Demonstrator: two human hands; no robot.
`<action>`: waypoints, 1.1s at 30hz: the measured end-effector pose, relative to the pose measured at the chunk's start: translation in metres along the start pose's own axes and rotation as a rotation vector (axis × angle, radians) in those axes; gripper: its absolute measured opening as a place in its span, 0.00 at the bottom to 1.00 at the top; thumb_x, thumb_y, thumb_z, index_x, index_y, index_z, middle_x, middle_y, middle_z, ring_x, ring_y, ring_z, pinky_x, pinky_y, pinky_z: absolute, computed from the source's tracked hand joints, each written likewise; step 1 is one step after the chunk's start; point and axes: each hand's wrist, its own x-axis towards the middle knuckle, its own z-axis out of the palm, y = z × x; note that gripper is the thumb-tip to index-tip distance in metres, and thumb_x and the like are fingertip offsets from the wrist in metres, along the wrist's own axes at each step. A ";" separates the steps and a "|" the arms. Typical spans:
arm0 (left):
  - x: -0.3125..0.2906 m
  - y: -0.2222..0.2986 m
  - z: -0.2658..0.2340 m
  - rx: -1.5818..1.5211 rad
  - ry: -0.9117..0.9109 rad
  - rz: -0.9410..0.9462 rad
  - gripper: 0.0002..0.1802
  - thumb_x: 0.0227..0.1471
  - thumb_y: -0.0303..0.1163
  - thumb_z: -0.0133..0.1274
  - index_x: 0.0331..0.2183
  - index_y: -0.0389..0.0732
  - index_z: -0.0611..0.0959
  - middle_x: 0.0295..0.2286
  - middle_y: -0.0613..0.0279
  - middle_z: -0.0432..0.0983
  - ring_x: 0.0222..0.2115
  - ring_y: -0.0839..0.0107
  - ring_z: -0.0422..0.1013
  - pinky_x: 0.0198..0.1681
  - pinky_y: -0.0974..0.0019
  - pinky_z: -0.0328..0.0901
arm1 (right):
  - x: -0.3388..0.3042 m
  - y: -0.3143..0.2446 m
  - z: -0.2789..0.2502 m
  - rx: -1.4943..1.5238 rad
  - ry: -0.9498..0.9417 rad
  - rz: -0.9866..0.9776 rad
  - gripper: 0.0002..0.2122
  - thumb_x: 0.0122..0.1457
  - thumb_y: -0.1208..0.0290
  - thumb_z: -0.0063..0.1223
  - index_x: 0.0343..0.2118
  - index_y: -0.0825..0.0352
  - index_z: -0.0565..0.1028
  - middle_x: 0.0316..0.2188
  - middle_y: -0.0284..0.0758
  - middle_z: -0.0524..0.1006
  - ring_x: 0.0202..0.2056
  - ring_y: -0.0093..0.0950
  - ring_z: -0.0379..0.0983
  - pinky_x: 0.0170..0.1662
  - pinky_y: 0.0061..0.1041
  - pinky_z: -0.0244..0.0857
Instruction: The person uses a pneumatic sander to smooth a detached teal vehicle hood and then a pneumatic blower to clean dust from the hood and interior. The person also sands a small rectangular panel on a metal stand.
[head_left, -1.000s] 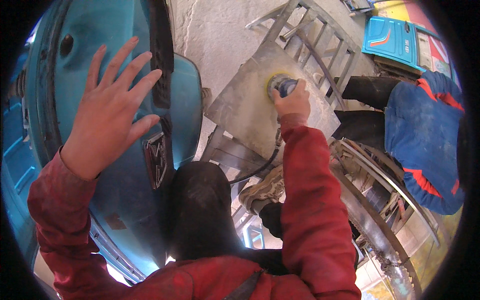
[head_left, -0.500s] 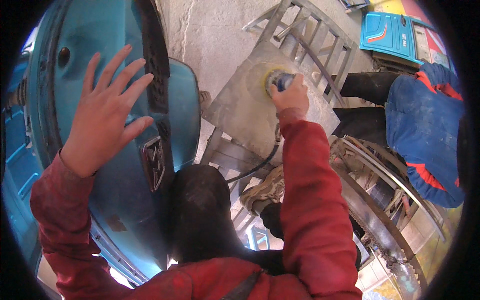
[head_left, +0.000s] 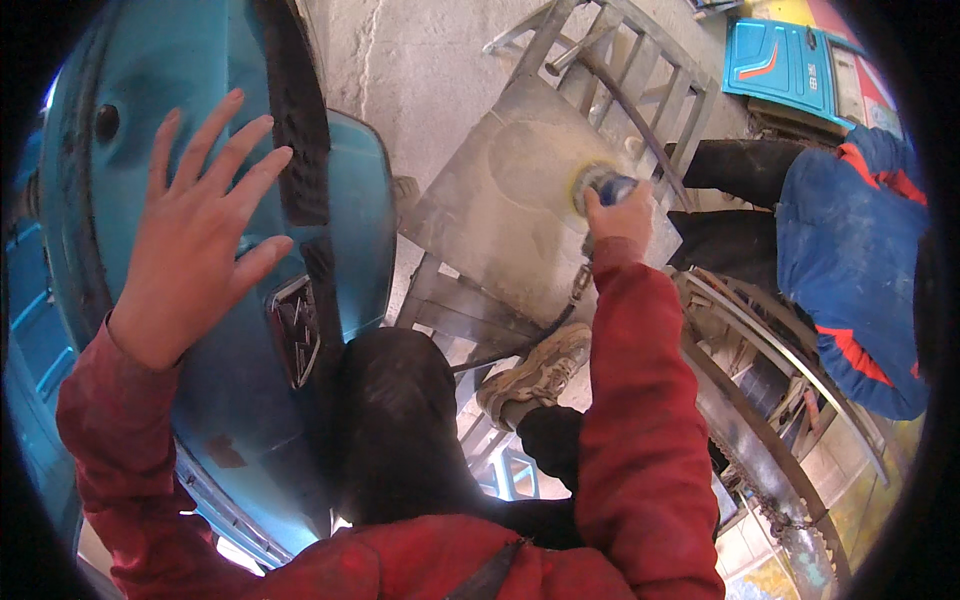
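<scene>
With fingers spread, my left hand (head_left: 200,240) lies over the blue vehicle panel (head_left: 240,400) at the left and holds nothing. A dark grille strip (head_left: 302,150) and a framed emblem (head_left: 295,330) run along that panel beside the hand. My right hand (head_left: 620,222) is closed round a round air sander (head_left: 600,188) with a blue body and a yellowish rim. The sander sits on a flat, dusty grey board (head_left: 490,215), towards its right side. From its rear a dark hose (head_left: 575,300) trails down past the board's near edge.
A metal ladder-like frame (head_left: 640,75) carries the board. At the right is a person in a blue jacket (head_left: 850,260). Below them lie curved metal parts (head_left: 760,450); a blue vehicle door (head_left: 780,65) is at the far right. My shoe (head_left: 540,375) shows beneath the board.
My right hand has moved the sander right and nearer across the board. My left hand has shifted slightly left, still spread.
</scene>
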 end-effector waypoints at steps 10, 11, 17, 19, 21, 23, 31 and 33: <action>0.000 -0.001 -0.004 -0.002 -0.007 0.009 0.37 0.40 0.37 0.64 0.55 0.45 0.74 0.60 0.59 0.60 0.66 0.57 0.47 0.68 0.42 0.37 | 0.005 -0.012 0.000 -0.006 0.017 -0.082 0.35 0.46 0.51 0.64 0.52 0.66 0.62 0.43 0.53 0.74 0.44 0.51 0.74 0.47 0.44 0.68; -0.001 -0.001 -0.003 0.014 -0.006 0.007 0.38 0.39 0.37 0.65 0.55 0.45 0.74 0.60 0.59 0.60 0.66 0.57 0.47 0.68 0.42 0.37 | 0.004 -0.005 -0.003 -0.018 -0.004 -0.033 0.35 0.46 0.51 0.64 0.52 0.66 0.62 0.42 0.52 0.75 0.44 0.51 0.74 0.47 0.44 0.68; -0.001 0.000 -0.003 -0.003 -0.006 -0.005 0.38 0.39 0.37 0.66 0.55 0.45 0.74 0.61 0.59 0.60 0.66 0.57 0.47 0.68 0.43 0.37 | 0.009 -0.003 0.000 0.023 0.089 -0.023 0.33 0.44 0.53 0.67 0.47 0.68 0.64 0.39 0.51 0.77 0.43 0.52 0.74 0.47 0.43 0.67; -0.001 0.001 -0.004 -0.021 -0.038 -0.015 0.38 0.39 0.37 0.66 0.55 0.45 0.74 0.61 0.59 0.59 0.66 0.57 0.47 0.68 0.43 0.37 | 0.014 -0.018 0.008 -0.023 0.042 -0.083 0.32 0.45 0.53 0.66 0.46 0.68 0.64 0.38 0.52 0.77 0.43 0.52 0.74 0.47 0.44 0.67; 0.000 0.001 -0.006 -0.011 -0.035 -0.015 0.38 0.39 0.37 0.66 0.55 0.45 0.74 0.61 0.60 0.59 0.66 0.57 0.46 0.68 0.43 0.37 | 0.018 -0.031 0.014 0.029 0.067 -0.149 0.33 0.44 0.51 0.65 0.47 0.67 0.64 0.40 0.53 0.76 0.43 0.52 0.74 0.47 0.44 0.68; 0.000 0.001 -0.007 0.011 -0.053 -0.017 0.38 0.39 0.37 0.66 0.55 0.45 0.74 0.61 0.60 0.59 0.66 0.58 0.46 0.68 0.43 0.37 | 0.019 -0.036 0.015 0.067 0.021 -0.197 0.33 0.44 0.51 0.65 0.48 0.66 0.64 0.42 0.53 0.75 0.42 0.53 0.75 0.46 0.45 0.69; -0.003 0.000 -0.006 -0.036 -0.045 -0.023 0.39 0.39 0.37 0.66 0.55 0.45 0.74 0.61 0.60 0.59 0.66 0.57 0.46 0.68 0.42 0.37 | 0.003 -0.005 -0.013 0.075 0.050 0.006 0.32 0.43 0.56 0.69 0.45 0.70 0.65 0.38 0.51 0.77 0.43 0.50 0.74 0.46 0.42 0.68; -0.003 0.001 -0.006 -0.048 -0.053 -0.028 0.39 0.39 0.37 0.66 0.55 0.45 0.74 0.61 0.60 0.59 0.66 0.57 0.46 0.68 0.42 0.37 | 0.003 -0.009 -0.010 0.050 0.022 0.050 0.33 0.44 0.55 0.69 0.46 0.71 0.65 0.39 0.53 0.76 0.44 0.51 0.74 0.46 0.42 0.68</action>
